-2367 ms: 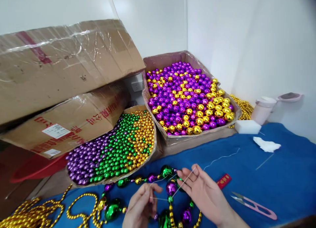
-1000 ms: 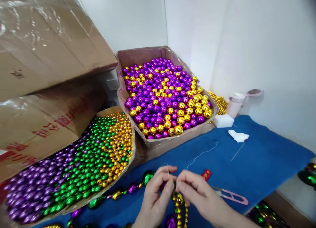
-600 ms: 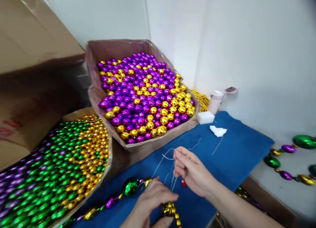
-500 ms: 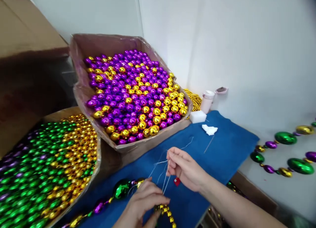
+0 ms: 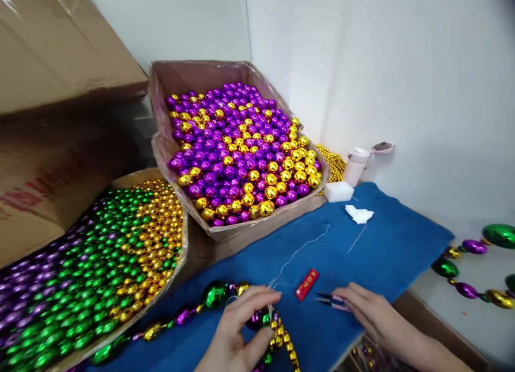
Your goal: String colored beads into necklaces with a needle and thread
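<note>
The long strand of shiny green, purple and gold plastic beads (image 5: 183, 314) runs across the blue cloth (image 5: 396, 256) and passes beneath the left hand (image 5: 241, 329), where its end meets a hanging loop of small metallic gold beads (image 5: 288, 346). Stringing looks well along in this part: large and small beads already sit in order on the line.

The left hand appears to pinch fine white thread (image 5: 295, 253) near the join, with forefinger and thumb standing apart at their visible tips and strands crossing between them. A knot, if there is one, is too small or too covered to make out, so I cannot tell whether the join is fastened. What seems left undone is the finish, since long thread ends trail loose over the cloth, uncut.

The right hand (image 5: 368, 313) has its fingers closed over the pink handle of dark-bladed thread snips (image 5: 326, 298); the blades point towards the join but lie apart from any thread. Whether the snips are lifted, I cannot tell. Just beside them is a small red rectangular case with gold marks (image 5: 307, 284), and farther back a crumpled white tissue (image 5: 359, 214).
</note>
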Demonstrator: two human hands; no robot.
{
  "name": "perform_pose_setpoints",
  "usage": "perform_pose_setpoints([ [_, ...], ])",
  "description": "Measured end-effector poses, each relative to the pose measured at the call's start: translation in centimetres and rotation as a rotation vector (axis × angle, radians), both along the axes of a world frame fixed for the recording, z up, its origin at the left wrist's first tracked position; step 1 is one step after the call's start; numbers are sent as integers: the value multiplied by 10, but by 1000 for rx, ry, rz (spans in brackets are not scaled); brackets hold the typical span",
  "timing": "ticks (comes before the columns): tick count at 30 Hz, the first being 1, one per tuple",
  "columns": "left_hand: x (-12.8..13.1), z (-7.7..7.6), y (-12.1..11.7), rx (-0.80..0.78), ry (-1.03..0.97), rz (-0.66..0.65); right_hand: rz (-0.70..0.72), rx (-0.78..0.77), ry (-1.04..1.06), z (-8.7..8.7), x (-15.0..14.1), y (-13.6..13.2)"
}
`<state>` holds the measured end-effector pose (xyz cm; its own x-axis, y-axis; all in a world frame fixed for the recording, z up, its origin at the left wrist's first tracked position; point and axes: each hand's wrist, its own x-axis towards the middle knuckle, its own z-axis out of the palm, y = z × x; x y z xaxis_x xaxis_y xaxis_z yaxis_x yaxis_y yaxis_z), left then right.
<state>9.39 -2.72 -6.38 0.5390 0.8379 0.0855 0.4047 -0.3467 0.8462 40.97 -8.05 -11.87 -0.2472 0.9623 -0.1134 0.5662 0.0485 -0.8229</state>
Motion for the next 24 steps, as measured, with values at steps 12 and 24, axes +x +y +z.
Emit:
perform_pose_setpoints([
  [12,-7,-1,-4,-51,-29,-42,239,-161,367,51,-87,34],
  [24,-4,11,2,-4,13,-88,365,-87,203,69,-82,45],
])
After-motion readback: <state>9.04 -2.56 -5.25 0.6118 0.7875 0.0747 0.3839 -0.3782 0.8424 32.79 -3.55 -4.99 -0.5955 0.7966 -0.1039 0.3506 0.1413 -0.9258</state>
